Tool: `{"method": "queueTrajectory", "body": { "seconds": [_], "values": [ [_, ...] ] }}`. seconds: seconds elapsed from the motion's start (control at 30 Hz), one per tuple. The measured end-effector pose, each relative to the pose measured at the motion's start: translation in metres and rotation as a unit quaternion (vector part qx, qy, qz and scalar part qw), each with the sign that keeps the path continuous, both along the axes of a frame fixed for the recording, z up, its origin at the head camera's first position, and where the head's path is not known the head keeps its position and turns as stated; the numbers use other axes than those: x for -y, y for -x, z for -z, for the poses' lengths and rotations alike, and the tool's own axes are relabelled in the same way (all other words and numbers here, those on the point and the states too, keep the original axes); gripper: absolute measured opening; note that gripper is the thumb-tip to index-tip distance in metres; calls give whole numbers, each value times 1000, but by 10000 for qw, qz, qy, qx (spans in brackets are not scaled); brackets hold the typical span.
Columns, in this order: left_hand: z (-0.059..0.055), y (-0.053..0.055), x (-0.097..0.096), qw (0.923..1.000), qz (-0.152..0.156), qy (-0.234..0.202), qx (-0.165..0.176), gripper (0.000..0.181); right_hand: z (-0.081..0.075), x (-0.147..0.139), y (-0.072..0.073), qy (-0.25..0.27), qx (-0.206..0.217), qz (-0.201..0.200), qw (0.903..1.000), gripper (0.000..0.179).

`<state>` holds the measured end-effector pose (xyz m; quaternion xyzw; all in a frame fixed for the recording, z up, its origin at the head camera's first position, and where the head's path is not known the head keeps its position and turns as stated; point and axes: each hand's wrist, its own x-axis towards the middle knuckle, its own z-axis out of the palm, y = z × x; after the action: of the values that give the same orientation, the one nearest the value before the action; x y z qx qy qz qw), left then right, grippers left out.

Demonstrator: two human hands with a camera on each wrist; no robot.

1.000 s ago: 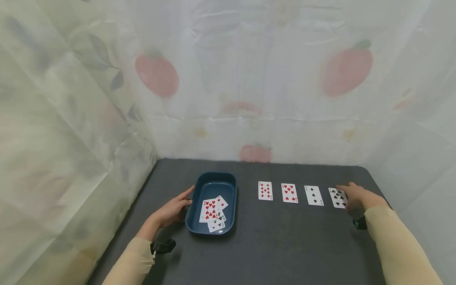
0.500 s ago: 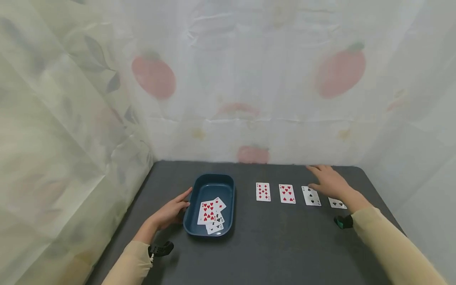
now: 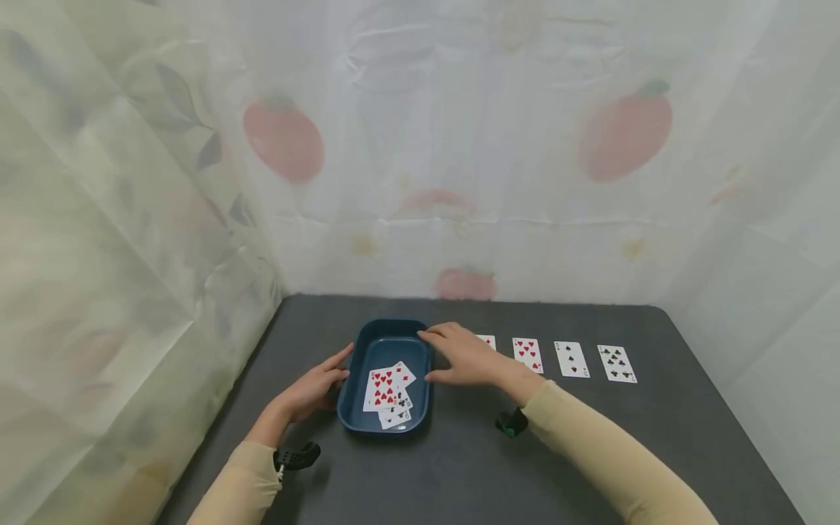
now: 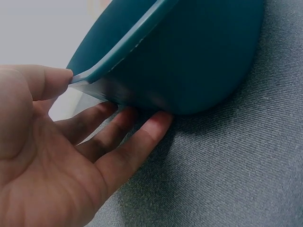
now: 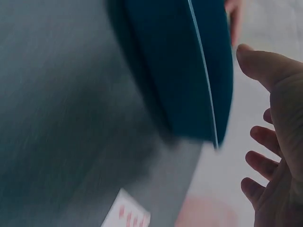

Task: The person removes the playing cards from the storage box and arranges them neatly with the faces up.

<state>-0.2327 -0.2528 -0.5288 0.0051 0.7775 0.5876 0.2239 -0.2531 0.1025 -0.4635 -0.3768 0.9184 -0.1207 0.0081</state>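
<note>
Blue, round-cornered oblong tray [image 3: 389, 351] points lengthwise away from us, our left hand [image 3: 316, 389] touching it uncurled, right hand [image 3: 467, 357] spread alongside.

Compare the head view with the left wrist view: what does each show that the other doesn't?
Only the head view shows the loose cards inside the tray and the row of four cards to its right.

Only the left wrist view shows the palm of the left grip and three fingertips at the tray's lower outer wall.

Both show the tray, the left grip with its thumb at the rim, and the table.
</note>
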Motion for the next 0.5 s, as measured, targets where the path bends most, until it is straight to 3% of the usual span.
{"method": "queueTrajectory", "body": {
  "seconds": [0.27,0.5],
  "values": [
    [0,1,-4,10000,81,-40,5,60,20,69,1,-767,82,-222,9968,89],
    [2,0,-5,10000,68,-50,51,59,38,91,0,-1300,179,-15,9913,94]
  ]
}}
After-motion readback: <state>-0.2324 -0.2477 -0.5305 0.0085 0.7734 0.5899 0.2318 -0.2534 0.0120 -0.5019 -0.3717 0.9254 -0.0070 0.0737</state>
